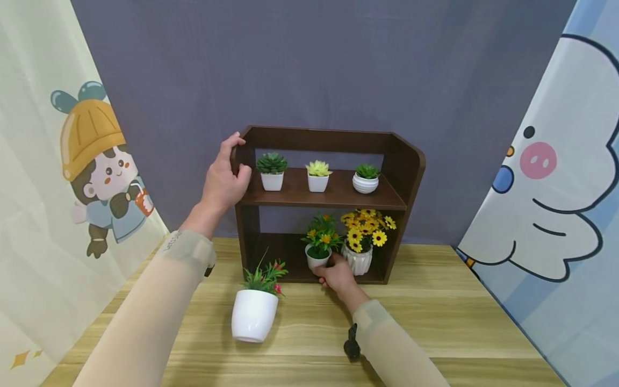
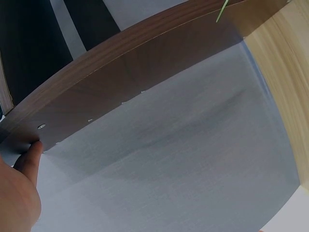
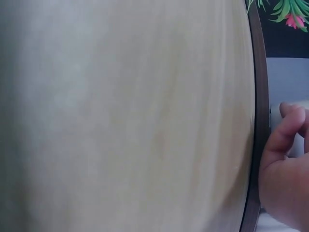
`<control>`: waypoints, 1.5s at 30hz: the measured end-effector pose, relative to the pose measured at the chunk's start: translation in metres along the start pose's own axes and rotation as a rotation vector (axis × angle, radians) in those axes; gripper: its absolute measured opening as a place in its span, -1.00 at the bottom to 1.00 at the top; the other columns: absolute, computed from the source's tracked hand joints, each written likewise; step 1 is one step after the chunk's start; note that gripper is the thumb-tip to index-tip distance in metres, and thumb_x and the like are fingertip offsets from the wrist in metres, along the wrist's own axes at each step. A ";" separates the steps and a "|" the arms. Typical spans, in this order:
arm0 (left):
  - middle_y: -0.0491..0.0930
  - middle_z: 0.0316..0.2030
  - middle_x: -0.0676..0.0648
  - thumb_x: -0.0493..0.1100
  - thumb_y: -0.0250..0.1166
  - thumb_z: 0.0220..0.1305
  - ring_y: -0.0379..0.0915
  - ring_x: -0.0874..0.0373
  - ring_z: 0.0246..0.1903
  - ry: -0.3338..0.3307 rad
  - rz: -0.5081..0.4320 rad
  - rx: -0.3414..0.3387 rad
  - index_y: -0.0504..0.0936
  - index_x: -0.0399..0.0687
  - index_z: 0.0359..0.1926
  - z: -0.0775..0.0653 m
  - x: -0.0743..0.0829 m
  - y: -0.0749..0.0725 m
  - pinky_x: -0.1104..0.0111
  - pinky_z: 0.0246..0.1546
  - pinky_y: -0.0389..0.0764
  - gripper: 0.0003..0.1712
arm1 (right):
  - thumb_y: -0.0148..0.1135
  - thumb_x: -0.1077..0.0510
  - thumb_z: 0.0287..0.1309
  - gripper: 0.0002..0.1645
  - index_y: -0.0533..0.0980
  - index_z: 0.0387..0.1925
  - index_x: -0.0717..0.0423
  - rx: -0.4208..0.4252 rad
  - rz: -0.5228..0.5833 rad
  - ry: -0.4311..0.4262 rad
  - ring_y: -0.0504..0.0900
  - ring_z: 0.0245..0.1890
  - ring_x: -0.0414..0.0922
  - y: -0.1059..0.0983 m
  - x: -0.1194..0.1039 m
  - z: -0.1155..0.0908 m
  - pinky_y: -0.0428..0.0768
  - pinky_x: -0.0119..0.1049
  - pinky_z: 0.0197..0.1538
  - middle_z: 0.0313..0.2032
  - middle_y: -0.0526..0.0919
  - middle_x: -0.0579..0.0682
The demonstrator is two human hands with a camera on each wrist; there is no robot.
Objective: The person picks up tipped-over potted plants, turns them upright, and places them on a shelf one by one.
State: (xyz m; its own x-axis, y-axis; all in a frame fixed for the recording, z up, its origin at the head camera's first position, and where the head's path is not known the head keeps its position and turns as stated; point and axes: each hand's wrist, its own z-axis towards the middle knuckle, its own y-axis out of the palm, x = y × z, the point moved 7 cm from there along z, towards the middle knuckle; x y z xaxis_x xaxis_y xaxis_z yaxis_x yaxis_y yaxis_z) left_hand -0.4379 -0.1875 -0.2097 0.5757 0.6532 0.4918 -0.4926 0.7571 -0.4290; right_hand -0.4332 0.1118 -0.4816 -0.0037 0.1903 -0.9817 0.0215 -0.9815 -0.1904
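Note:
My left hand (image 1: 224, 174) grips the upper left side of a dark brown two-tier shelf (image 1: 324, 141), fingers at its top edge. The left wrist view shows a digit (image 2: 33, 162) against the outer face of the side panel (image 2: 120, 77). On the lower tier, my right hand (image 1: 338, 277) holds a small white potted plant (image 1: 318, 262) with orange-yellow flowers, its fingers around the pot's lower part. Just right of it stands a ribbed white pot of yellow flowers (image 1: 359, 260). In the right wrist view, thumb and fingers curl at a pale pot (image 3: 276, 115), mostly hidden.
Three small succulents in white pots, dark green (image 1: 272, 180), pale green (image 1: 317, 183) and round-potted (image 1: 365, 184), line the upper tier. A larger white pot (image 1: 254, 317) with pink-flowered greenery stands on the wood-grain table (image 1: 464, 317) before the shelf. Behind hangs a grey curtain (image 1: 324, 64).

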 end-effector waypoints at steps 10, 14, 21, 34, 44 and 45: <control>0.18 0.73 0.12 -0.21 0.08 0.53 0.58 -0.32 0.15 -0.003 0.003 -0.007 0.29 0.18 0.58 0.000 0.000 0.002 -0.17 0.11 0.58 -0.35 | 0.36 0.43 0.28 -0.09 0.23 0.59 0.45 0.039 0.058 0.022 0.58 -0.54 -0.24 -0.002 0.002 -0.013 0.55 -0.46 -0.48 0.33 0.51 0.48; 0.17 0.74 0.12 -0.24 0.10 0.53 0.57 -0.31 0.13 -0.001 -0.001 -0.005 0.29 0.18 0.57 0.000 -0.001 0.001 -0.15 0.09 0.58 -0.34 | 0.35 0.47 0.23 -0.04 0.16 0.60 0.52 0.049 0.079 0.023 0.57 -0.56 -0.25 -0.002 0.003 -0.019 0.55 -0.47 -0.48 0.48 0.35 0.55; 0.19 0.73 0.11 -0.24 0.10 0.53 0.57 -0.33 0.15 -0.001 0.005 -0.001 0.29 0.17 0.57 0.000 0.000 0.000 -0.18 0.10 0.58 -0.35 | 0.36 0.44 0.21 -0.06 0.21 0.56 0.53 0.043 0.070 0.020 0.57 -0.57 -0.25 -0.008 0.001 -0.040 0.54 -0.46 -0.49 0.45 0.41 0.55; 0.18 0.73 0.11 -0.22 0.08 0.53 0.58 -0.33 0.13 -0.004 0.003 -0.005 0.29 0.18 0.58 -0.001 0.000 0.000 -0.16 0.06 0.57 -0.35 | 0.44 0.23 0.28 -0.15 0.33 0.48 0.50 -0.236 0.041 0.051 0.74 -0.05 -0.06 -0.006 -0.002 -0.091 0.77 -0.12 -0.04 0.31 0.57 0.45; 0.18 0.73 0.11 -0.20 0.07 0.54 0.56 -0.29 -0.09 -0.016 0.011 -0.014 0.28 0.20 0.60 -0.002 0.001 0.000 -0.08 -0.08 0.53 -0.33 | 0.44 0.10 0.39 -0.10 0.28 0.55 0.45 -0.515 -0.002 0.007 0.67 0.27 0.07 -0.002 -0.003 -0.120 0.71 -0.11 0.23 0.41 0.53 0.40; 0.17 0.73 0.13 -0.21 0.07 0.54 0.55 -0.29 -0.09 -0.015 0.011 -0.015 0.28 0.19 0.60 -0.001 0.001 0.000 -0.07 -0.08 0.52 -0.33 | 0.45 0.10 0.39 -0.09 0.28 0.55 0.46 -0.525 -0.004 0.001 0.66 0.29 0.08 -0.001 -0.003 -0.122 0.71 -0.11 0.24 0.41 0.54 0.40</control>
State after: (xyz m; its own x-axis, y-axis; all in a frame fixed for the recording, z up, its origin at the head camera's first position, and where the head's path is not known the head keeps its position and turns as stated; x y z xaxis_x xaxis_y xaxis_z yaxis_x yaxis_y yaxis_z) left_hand -0.4364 -0.1867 -0.2104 0.5602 0.6615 0.4987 -0.4887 0.7499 -0.4459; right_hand -0.3110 0.1154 -0.4784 -0.0035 0.1939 -0.9810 0.5194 -0.8379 -0.1675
